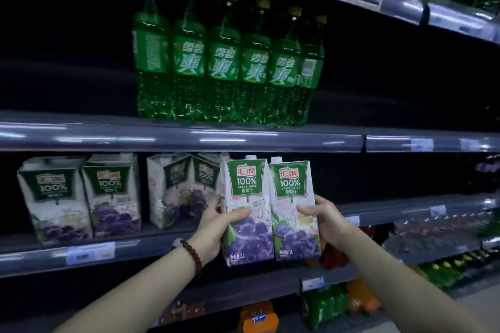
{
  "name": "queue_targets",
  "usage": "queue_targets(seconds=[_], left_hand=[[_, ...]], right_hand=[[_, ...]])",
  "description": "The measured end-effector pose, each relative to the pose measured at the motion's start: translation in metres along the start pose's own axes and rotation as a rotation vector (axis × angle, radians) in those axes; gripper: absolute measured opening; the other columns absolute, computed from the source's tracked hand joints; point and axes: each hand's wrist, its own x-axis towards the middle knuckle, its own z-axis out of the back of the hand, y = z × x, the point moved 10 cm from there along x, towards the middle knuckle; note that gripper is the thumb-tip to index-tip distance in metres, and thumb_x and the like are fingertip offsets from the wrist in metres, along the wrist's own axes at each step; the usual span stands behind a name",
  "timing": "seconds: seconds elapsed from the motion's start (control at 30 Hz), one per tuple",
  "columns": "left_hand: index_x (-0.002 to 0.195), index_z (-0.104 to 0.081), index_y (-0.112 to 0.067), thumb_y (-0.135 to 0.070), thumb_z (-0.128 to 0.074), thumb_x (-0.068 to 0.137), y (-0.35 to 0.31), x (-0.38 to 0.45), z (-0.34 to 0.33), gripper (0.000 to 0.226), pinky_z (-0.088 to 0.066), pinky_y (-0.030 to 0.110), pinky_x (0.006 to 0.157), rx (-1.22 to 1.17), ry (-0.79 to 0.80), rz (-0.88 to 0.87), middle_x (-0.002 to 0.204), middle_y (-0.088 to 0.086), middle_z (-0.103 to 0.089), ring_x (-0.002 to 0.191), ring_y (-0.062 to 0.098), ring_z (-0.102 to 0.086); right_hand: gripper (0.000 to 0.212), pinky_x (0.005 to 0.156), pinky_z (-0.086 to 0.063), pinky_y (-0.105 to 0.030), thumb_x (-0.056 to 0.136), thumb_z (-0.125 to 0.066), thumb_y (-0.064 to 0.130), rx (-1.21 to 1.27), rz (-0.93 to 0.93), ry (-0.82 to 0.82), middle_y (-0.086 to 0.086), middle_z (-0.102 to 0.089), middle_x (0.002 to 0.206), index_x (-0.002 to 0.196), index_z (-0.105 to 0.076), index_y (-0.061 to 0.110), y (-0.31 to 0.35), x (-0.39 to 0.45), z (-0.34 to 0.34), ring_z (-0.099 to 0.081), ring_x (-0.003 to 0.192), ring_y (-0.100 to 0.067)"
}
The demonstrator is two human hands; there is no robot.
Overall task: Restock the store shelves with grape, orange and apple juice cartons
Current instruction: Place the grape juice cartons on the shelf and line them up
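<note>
Head view: two grape cartons are held side by side, touching, upright, labels facing the person, in front of the juice shelf [189,240]. Left hand [216,230] grips the left carton [247,211] from its outer edge, thumb across the front panel, remaining fingers hidden behind. Right hand [322,220] grips the right carton [293,208] the same way from the opposite edge. Pressing the pair together from both sides likely lets them move as one block and go in squared up.

Stocked cartons [81,197] already stand on that shelf at 9 o'clock from the held pair, four visible, some turned at an angle. Bare shelf lies at 3 o'clock; the pair appears aimed at the gap just beside the stocked row. Neither carton base rests on the shelf yet.

Green bottles [224,62] stand on the shelf at 12 o'clock. No orange or apple cartons are identifiable; the lower shelves at 5 o'clock are too dark to read.
</note>
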Motion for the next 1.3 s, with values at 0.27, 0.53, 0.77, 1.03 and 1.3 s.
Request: queue_targets(seconds=[0.27, 0.53, 0.77, 1.03, 1.3], left_hand=[[0.101, -0.058, -0.008, 0.005, -0.079, 0.065, 0.026, 0.042, -0.044, 0.044, -0.058, 0.038, 0.079, 0.017, -0.107, -0.039, 0.099, 0.019, -0.071, 0.084, 0.028, -0.071], [0.109, -0.055, -0.005, 0.002, -0.083, 0.062, 0.015, 0.061, -0.043, 0.055, -0.054, 0.047, 0.089, 0.057, -0.170, -0.049, 0.102, 0.018, -0.071, 0.091, 0.032, -0.070], [0.107, -0.052, -0.013, -0.005, -0.079, 0.070, 0.006, 0.066, -0.044, 0.047, -0.057, 0.029, 0.061, 0.098, -0.248, -0.090, 0.101, 0.011, -0.067, 0.077, 0.021, -0.074], [0.100, -0.054, -0.019, -0.007, -0.081, 0.068, 0.020, 0.087, -0.032, 0.044, -0.059, 0.035, 0.067, 0.027, -0.430, -0.184, 0.099, 0.008, -0.070, 0.081, 0.021, -0.073], [0.085, -0.043, -0.023, -0.017, -0.085, 0.063, 0.025, 0.106, -0.025, 0.047, -0.054, 0.028, 0.062, 0.078, -0.528, -0.207, 0.095, 0.003, -0.061, 0.081, 0.016, -0.067]], right_hand=[[0.058, 0.060, -0.057, -0.039, 0.062, -0.073, -0.008, 0.073, -0.019, -0.084, -0.025, -0.072, 0.095, 0.115, -0.048, -0.006, -0.006, 0.027, 0.063, -0.072, 0.077, -0.036], [0.038, 0.056, -0.056, -0.037, 0.068, -0.072, -0.013, 0.124, 0.024, -0.147, -0.017, -0.072, 0.083, 0.097, -0.051, 0.001, -0.001, 0.047, 0.072, -0.071, 0.068, -0.032], [0.035, 0.068, -0.058, -0.043, 0.071, -0.070, -0.014, 0.142, 0.083, -0.176, -0.019, -0.069, 0.094, 0.093, -0.052, 0.006, 0.006, 0.060, 0.061, -0.070, 0.078, -0.034], [0.041, 0.061, -0.059, -0.039, 0.070, -0.071, -0.014, 0.168, 0.142, -0.153, -0.018, -0.069, 0.100, 0.098, -0.053, 0.010, 0.002, 0.098, 0.058, -0.071, 0.080, -0.031], [0.049, 0.082, -0.057, -0.056, 0.067, -0.079, -0.003, 0.172, 0.204, -0.210, -0.010, -0.070, 0.103, 0.103, -0.054, 0.018, -0.013, 0.132, 0.055, -0.069, 0.094, -0.034]])
